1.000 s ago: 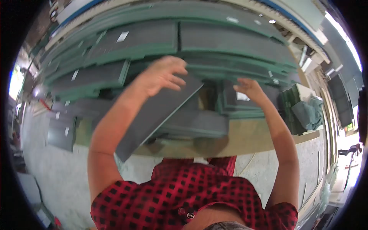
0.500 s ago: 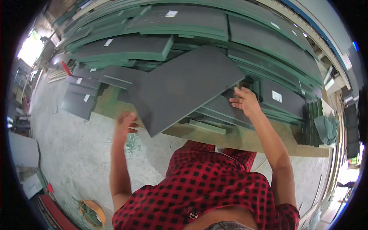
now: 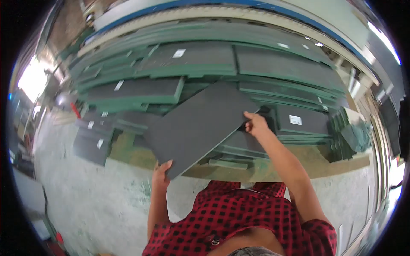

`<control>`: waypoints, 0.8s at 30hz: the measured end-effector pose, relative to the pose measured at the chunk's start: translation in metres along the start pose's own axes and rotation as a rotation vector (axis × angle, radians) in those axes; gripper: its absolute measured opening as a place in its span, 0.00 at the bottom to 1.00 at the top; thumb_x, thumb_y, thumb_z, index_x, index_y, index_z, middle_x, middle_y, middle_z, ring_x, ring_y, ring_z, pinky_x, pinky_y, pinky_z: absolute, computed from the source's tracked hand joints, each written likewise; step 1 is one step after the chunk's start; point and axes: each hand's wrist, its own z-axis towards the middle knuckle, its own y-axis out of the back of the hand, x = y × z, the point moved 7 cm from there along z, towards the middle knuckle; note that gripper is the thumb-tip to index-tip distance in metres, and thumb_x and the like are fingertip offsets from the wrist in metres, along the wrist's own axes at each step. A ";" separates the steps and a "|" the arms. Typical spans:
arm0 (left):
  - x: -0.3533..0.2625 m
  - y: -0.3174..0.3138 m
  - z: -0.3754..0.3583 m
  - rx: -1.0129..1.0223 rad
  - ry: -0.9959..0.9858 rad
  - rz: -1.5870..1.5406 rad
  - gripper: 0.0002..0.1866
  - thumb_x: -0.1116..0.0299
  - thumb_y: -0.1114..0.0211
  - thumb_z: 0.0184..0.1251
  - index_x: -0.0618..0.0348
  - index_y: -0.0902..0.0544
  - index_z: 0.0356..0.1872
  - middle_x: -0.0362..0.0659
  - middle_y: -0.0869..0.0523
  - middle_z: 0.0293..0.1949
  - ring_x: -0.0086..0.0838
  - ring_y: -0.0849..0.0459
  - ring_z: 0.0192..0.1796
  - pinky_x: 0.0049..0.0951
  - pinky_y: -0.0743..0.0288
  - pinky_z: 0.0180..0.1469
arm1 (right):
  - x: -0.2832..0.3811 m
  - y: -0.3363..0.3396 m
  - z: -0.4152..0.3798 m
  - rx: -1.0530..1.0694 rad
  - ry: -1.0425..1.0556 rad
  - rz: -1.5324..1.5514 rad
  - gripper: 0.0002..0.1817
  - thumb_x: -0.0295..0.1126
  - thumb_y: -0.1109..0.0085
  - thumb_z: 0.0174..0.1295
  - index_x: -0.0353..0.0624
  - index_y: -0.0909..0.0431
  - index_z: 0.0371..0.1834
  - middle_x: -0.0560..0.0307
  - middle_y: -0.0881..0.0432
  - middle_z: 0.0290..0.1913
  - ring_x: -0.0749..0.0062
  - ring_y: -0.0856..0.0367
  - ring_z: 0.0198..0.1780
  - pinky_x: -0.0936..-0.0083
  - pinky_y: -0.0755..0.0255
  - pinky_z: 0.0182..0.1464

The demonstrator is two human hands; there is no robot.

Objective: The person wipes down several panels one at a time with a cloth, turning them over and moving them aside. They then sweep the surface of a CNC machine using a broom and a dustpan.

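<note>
A dark grey rectangular panel point(image 3: 198, 123) with a thin pale edge lies tilted across the middle of the view, above the stacked boards. My left hand point(image 3: 162, 171) grips its near left corner, thumb on top and fingers under it. On the right edge of the panel, my right hand point(image 3: 256, 123) is closed in the same way, its thumb over the upper face. The fingers beneath the panel are partly hidden. Below the panel, a small loose strip point(image 3: 228, 164) rests on a brownish board point(image 3: 277, 164).
Stacks of grey panels with green edges point(image 3: 205, 70) fill the far side, some with white labels. Smaller panels point(image 3: 90, 143) lie at the left. A green cloth point(image 3: 357, 136) hangs by upright boards at the right. Concrete floor point(image 3: 115, 200) shows around my legs.
My left hand has come to the panel's near corner and closed on it. My right hand has closed on the right edge. The camera view has shifted, so the stacks appear lower.
</note>
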 end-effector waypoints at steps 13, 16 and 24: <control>-0.070 -0.025 -0.056 0.291 -0.233 -0.073 0.20 0.70 0.39 0.50 0.66 0.25 0.46 0.44 0.20 0.38 0.34 0.20 0.42 0.38 0.25 0.48 | 0.039 0.030 -0.135 0.177 0.129 0.199 0.15 0.27 0.32 0.48 0.39 0.32 0.30 0.60 0.32 0.21 0.75 0.34 0.14 0.77 0.45 0.13; -0.079 -0.069 -0.052 0.412 -0.251 -0.099 0.23 0.71 0.41 0.49 0.67 0.28 0.50 0.44 0.21 0.39 0.35 0.21 0.44 0.37 0.26 0.48 | 0.065 0.055 -0.152 0.189 0.191 0.232 0.15 0.28 0.33 0.50 0.39 0.33 0.30 0.59 0.30 0.21 0.73 0.30 0.14 0.78 0.44 0.12; -0.065 -0.232 0.039 0.516 -0.001 -0.056 0.19 0.74 0.40 0.50 0.66 0.25 0.47 0.42 0.19 0.38 0.31 0.20 0.43 0.31 0.28 0.49 | 0.169 0.164 -0.119 -0.126 0.398 0.357 0.10 0.30 0.36 0.53 0.41 0.23 0.37 0.61 0.27 0.25 0.76 0.27 0.21 0.81 0.37 0.21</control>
